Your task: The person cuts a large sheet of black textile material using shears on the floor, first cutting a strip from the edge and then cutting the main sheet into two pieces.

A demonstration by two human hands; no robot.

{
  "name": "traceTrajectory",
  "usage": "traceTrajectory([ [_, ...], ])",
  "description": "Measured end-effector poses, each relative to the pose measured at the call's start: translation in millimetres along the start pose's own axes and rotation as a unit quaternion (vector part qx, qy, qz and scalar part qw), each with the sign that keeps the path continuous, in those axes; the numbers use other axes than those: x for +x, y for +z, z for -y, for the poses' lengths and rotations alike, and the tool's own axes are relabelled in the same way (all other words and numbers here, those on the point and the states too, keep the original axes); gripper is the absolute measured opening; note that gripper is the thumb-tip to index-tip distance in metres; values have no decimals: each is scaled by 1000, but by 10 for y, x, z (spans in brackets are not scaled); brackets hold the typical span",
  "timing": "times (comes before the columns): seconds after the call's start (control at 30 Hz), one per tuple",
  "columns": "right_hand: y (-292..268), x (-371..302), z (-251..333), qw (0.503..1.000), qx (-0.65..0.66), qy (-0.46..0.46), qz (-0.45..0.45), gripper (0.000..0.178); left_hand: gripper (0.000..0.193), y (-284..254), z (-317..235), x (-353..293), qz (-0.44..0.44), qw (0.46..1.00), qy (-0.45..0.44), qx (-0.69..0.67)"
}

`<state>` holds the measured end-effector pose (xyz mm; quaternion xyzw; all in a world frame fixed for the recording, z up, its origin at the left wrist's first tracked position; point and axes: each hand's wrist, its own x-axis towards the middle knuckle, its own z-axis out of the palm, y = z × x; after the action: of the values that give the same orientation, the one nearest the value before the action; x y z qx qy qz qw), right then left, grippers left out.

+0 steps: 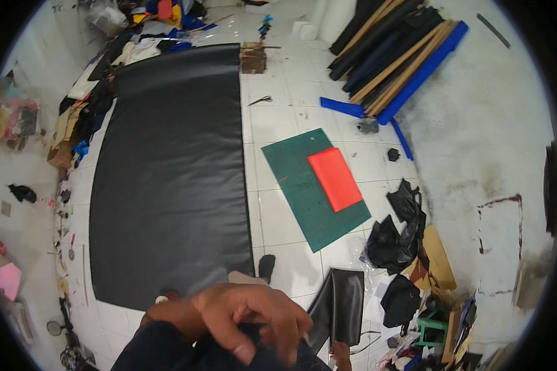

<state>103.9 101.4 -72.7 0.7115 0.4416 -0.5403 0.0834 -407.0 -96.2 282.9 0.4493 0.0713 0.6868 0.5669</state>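
Note:
My left hand (250, 315) is raised close in front of me at the bottom middle, with a dark sleeve behind it. Its fingers are loosely bent and apart, and nothing shows in them. What seems to be part of my right hand (340, 355) appears at the lower edge, beside a folded black sheet (348, 306); its fingers are too hidden to read. Beyond the left hand a long black sheet of textured material (170, 167) lies flat on the floor. Right of it, a folded red-orange piece (335, 179) rests on a green cutting mat (291, 185).
Scissors (261, 99) lie on the white tiles, near a brown block (253, 60) at the sheet's far corner. Rolls of dark material (384, 43) lean at the far right. Black scraps (387, 241) and a green stool (432, 331) line the right wall; clutter fills the left.

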Motion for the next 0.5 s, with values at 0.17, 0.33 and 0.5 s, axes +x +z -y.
traceTrajectory([
  [0.17, -227, 531, 941, 999, -37, 0, 40, 22, 31, -417, -412, 1022, 109, 974, 198, -17],
  [0.33, -61, 1221, 2546, 986, -125, -51, 96, 22, 29, -839, -727, 1363, 61, 944, 317, 63],
  [0.5, 46, 2129, 4673, 963, -214, -123, 106, 22, 28, -1242, -923, 1512, -30, 911, 369, 179],
])
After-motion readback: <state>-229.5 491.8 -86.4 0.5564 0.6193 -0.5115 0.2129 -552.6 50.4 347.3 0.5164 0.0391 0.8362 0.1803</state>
